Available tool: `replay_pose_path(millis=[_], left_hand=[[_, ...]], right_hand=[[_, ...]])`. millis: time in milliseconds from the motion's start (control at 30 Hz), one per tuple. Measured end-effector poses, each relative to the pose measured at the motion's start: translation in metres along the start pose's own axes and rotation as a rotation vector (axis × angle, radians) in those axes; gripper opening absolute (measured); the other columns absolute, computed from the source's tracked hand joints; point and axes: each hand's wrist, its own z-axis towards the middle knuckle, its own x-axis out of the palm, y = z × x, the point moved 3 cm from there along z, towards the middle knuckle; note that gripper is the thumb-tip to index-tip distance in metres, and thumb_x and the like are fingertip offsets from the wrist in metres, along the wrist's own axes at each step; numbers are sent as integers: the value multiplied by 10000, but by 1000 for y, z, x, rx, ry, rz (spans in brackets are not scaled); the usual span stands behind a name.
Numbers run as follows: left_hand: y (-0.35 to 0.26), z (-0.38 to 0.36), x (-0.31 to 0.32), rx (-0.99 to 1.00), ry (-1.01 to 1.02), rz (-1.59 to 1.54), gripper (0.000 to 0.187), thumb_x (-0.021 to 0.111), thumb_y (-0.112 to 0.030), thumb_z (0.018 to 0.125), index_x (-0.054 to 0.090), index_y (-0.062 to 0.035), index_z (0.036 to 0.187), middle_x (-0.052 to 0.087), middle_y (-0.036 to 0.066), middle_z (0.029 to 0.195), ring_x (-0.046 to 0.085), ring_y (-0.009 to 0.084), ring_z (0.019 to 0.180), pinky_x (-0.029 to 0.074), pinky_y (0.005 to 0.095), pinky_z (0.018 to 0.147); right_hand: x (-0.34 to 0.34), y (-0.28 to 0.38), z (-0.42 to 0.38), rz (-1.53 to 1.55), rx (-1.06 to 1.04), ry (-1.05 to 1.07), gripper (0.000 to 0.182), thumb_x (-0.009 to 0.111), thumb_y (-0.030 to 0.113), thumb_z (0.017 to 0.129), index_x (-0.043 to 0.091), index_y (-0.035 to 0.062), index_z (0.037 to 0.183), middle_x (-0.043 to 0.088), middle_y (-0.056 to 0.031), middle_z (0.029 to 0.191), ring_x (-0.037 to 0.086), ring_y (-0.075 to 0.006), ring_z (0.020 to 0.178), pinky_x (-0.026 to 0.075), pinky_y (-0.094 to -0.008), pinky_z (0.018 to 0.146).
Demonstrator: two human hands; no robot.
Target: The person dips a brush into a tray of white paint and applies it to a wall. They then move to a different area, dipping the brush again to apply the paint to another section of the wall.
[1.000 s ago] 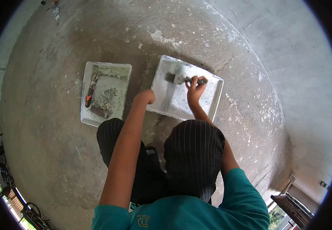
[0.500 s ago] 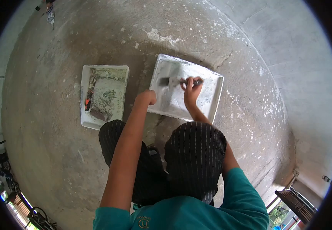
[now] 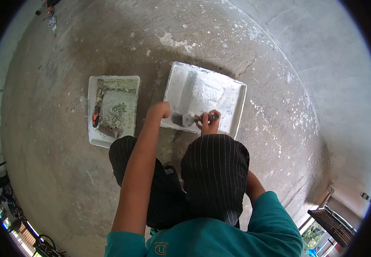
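My right hand [image 3: 211, 124] is closed round the dark handle of a scraper [image 3: 187, 119], whose blade lies over the near part of a white tray [image 3: 242, 107]. The tray holds whitish, smeared material. At the tray's left edge my left hand [image 3: 164, 109] is a closed fist, and its fingertips are turned away, so whatever it grips is hidden. A smaller white tray [image 3: 137, 98] stands to the left. It holds crumbly grey-green material [image 3: 114, 115] and an orange and black handled tool [image 3: 96, 120].
The concrete floor [image 3: 57, 162] is spotted with white splashes. My knees [image 3: 215, 171] are close to the near edges of both trays. Small items [image 3: 52, 21] lie at the far left, and a bicycle [image 3: 46, 246] shows at the lower left.
My right hand has moved the scraper toward me, from the middle of the large tray to its near side. My left hand has stayed at the left edge.
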Motion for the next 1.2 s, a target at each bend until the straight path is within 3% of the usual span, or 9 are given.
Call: replay_pose_path(millis=[267, 467, 667, 800, 867, 967, 1067, 1133, 1200], left_hand=[[-3, -2, 2, -19, -13, 13, 387, 461, 57, 674, 590, 27, 1038, 546, 232, 1128, 544, 381, 1036, 463, 464, 830], [-2, -5, 2, -54, 10, -12, 371, 454, 43, 695, 569, 62, 1047, 528, 243, 1149, 513, 402, 1071, 452, 486, 837], [45, 80, 23, 164, -113, 17, 405, 469, -46, 689, 546, 66, 1070, 560, 273, 1066, 576, 344, 977, 457, 410, 799], [24, 49, 20, 54, 86, -8, 426, 481, -41, 684, 535, 59, 1095, 553, 272, 1085, 568, 324, 1002, 452, 393, 818], [1, 3, -3, 2, 23, 41, 348, 459, -39, 729, 580, 38, 1046, 535, 248, 1131, 531, 362, 1054, 435, 421, 859], [-8, -11, -18, -36, -45, 151, 355, 450, -49, 751, 578, -7, 1079, 528, 230, 1153, 522, 361, 1068, 428, 420, 878], [-21, -19, -41, 46, -263, -29, 465, 421, -77, 802, 412, -55, 1266, 520, 201, 1176, 517, 362, 1066, 415, 427, 896], [-51, -69, -71, 140, -380, -103, 541, 398, -102, 835, 250, -90, 1355, 498, 197, 1202, 514, 370, 1053, 405, 442, 902], [-59, -84, -79, 218, -398, -142, 586, 386, -112, 848, 161, -113, 1389, 486, 198, 1215, 513, 374, 1046, 402, 448, 902]], right_hand=[[32, 11, 70, 238, -162, -30, 187, 498, 100, 879, 328, 124, 954, 503, -57, 839, 548, -139, 713, 476, -258, 521], [52, 47, 121, 113, -376, -73, 168, 508, 135, 889, 354, 115, 956, 506, -50, 836, 533, -114, 734, 493, -265, 554], [-14, 89, 69, 121, -263, 247, 142, 490, 60, 896, 381, 73, 985, 531, -70, 885, 561, -154, 866, 500, -305, 722], [-65, 128, 59, -321, -659, 279, 89, 506, -39, 854, 459, 2, 917, 588, -139, 874, 596, -221, 942, 464, -300, 806], [-76, 149, 62, -591, -916, 332, 119, 519, -54, 826, 479, 8, 918, 595, -153, 924, 600, -255, 946, 464, -298, 808], [-92, 145, 59, -807, -992, 483, 170, 533, -59, 794, 488, 20, 938, 589, -160, 966, 596, -289, 952, 471, -317, 808], [-106, 123, 19, -759, -476, 591, 79, 527, -22, 822, 504, 19, 885, 592, -149, 1002, 569, -293, 1023, 456, -366, 855], [-113, 109, -10, -802, -688, 753, 90, 521, -18, 832, 489, -8, 915, 588, -162, 990, 575, -278, 1008, 465, -365, 852], [-127, 101, -16, -606, -649, 834, 81, 514, -23, 839, 482, -17, 913, 589, -171, 966, 579, -271, 1000, 472, -364, 845]])
